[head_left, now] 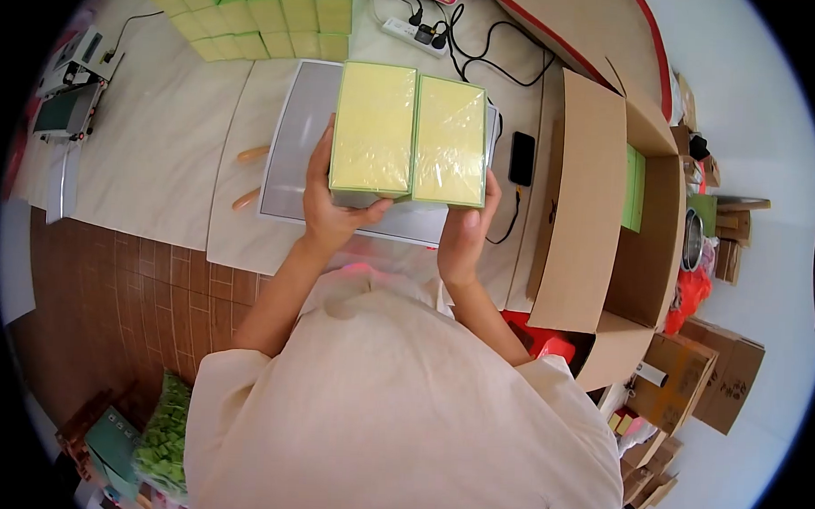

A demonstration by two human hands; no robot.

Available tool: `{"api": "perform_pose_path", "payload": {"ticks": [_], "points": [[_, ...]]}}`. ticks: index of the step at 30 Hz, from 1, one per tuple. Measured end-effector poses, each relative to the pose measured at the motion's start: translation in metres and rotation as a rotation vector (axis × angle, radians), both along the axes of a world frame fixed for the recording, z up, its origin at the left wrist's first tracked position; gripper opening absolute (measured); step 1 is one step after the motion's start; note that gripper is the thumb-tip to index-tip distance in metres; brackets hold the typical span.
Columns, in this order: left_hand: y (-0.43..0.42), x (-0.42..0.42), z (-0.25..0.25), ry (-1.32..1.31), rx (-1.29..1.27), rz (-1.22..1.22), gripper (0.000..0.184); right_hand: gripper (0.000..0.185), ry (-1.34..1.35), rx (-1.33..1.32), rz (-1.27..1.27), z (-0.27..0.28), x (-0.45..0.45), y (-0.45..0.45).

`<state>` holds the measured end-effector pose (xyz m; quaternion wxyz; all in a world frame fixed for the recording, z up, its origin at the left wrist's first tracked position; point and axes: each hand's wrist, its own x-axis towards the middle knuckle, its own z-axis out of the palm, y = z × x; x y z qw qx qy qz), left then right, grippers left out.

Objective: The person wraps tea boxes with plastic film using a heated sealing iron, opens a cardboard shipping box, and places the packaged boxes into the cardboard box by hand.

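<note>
Two yellow boxes with green edges, both in shiny clear wrap, are held side by side above a grey heating plate [289,165]. My left hand [324,193] grips the left yellow box [373,128], with its thumb under the near edge. On the other side, my right hand [469,230] is closed on the right yellow box [450,139], thumb at its near corner. The boxes touch or nearly touch each other. Most of my fingers are hidden behind them.
An open cardboard box [585,189] with green boxes inside stands at the right. Stacked yellow-green boxes [272,16] are at the back. A phone [522,159], a power strip [415,36] with cables, and a machine [72,90] at far left also lie on the table [160,147].
</note>
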<state>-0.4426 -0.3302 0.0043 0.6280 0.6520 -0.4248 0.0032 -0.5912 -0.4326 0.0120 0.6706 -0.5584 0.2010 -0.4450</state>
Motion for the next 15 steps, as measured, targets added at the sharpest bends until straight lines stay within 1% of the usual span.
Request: {"api": "perform_pose_path", "payload": {"ticks": [3, 6, 10, 13, 15], "points": [[0.004, 0.001, 0.002, -0.022, 0.054, -0.004, 0.097, 0.075, 0.007, 0.004, 0.003, 0.003, 0.000, -0.001], [0.005, 0.003, -0.002, -0.097, 0.025, 0.006, 0.095, 0.074, 0.014, -0.011, 0.021, 0.004, -0.001, -0.002], [0.006, 0.004, -0.002, -0.080, 0.002, -0.007, 0.093, 0.073, 0.008, -0.007, 0.013, 0.006, 0.001, -0.001], [0.007, 0.006, -0.001, -0.130, -0.005, -0.007, 0.089, 0.073, 0.005, -0.021, 0.029, 0.010, 0.000, -0.002], [0.010, 0.008, 0.000, -0.084, -0.009, -0.060, 0.084, 0.072, -0.005, -0.031, 0.035, 0.014, 0.002, -0.002]]}}
